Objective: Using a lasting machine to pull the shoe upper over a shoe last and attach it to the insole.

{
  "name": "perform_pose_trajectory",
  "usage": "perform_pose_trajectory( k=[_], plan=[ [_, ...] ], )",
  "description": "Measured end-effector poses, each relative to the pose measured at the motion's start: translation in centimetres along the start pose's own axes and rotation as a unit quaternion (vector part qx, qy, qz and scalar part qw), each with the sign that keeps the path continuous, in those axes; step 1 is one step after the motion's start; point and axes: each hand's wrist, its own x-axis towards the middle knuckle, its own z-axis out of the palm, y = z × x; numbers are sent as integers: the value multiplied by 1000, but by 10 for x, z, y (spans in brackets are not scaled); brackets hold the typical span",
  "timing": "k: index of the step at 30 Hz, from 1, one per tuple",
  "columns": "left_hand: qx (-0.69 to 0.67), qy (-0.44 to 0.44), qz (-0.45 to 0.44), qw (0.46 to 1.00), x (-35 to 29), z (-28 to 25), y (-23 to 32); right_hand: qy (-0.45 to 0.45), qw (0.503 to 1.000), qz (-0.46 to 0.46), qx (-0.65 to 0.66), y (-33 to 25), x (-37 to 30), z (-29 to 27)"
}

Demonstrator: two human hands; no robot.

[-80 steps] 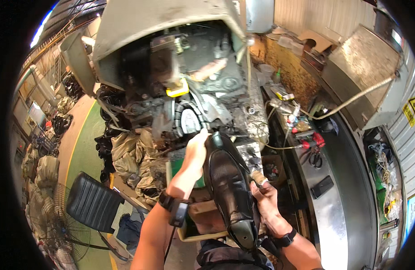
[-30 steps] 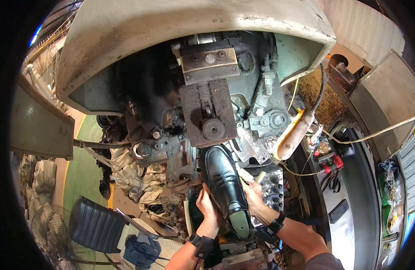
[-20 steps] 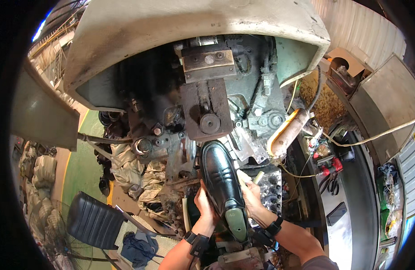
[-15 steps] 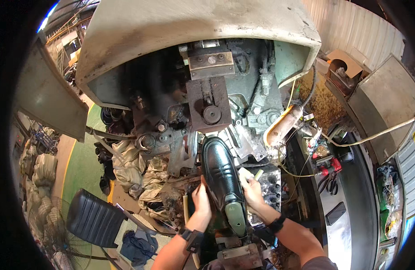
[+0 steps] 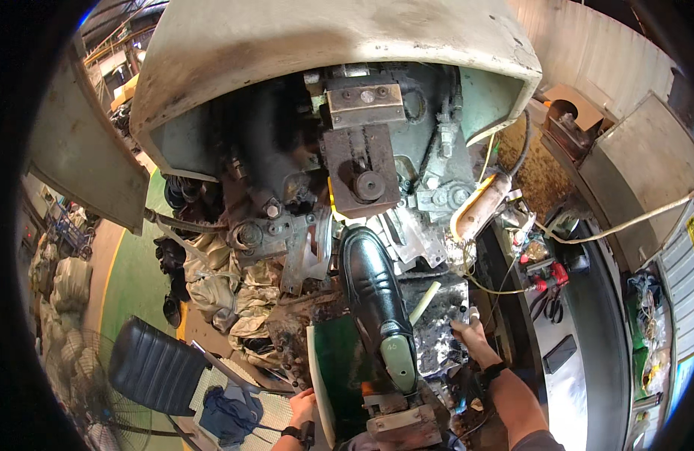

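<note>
A black leather lace-up style shoe [image 5: 369,274] sits on a green last [image 5: 398,361], toe pointing away from me into the machine. Neither of my hands touches it. My left hand [image 5: 303,407] is low, its fingers curled beside the pale rim of a green-faced panel [image 5: 339,368]; whatever they hold is hidden. To the right of the shoe, my right hand [image 5: 475,338] has its fingers bent at the edge of a dark, stained metal plate [image 5: 441,342]. I cannot make out what is in them. A pale stick [image 5: 425,303] leans between the shoe and that plate.
A dark metal block [image 5: 360,169] hangs over the shoe's toe, under the machine's pale hood [image 5: 332,37]. A work lamp [image 5: 481,207] hangs at right. Beyond it are a red-handled tool [image 5: 554,278] and a phone-like dark slab [image 5: 560,355]. A black chair [image 5: 155,368] stands at left.
Both hands have left the shoe's sides: the left moved down and toward me, the right moved out to the right onto the plate. The shoe stays in the machine.
</note>
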Motion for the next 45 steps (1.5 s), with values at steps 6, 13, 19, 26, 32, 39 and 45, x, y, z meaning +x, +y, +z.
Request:
perform_pose_trajectory(
  k=[6, 13, 19, 26, 32, 39, 45],
  plan=[
    [217, 148, 203, 943, -3, -19, 22, 1, 998, -56, 40, -17, -13, -23],
    [179, 38, 148, 972, -29, 26, 62, -1, 995, -91, 48, -41, -64, -18],
    [70, 188, 340, 919, -22, 5, 100, -11, 987, -145, 70, -69, -108, -8],
    [-64, -146, 420, 894, -206, 149, 251, -89, 960, -257, -71, -75, -106, 35],
    [131, 0, 592, 795, -273, 240, 245, -42, 848, -377, -370, -73, -131, 52],
    [121, 17, 593, 795, -265, 246, 238, 1, 777, -423, -467, -77, -145, 51],
    [112, 5, 584, 804, -262, 249, 233, -14, 784, -442, -435, -69, -137, 46]
  ],
)
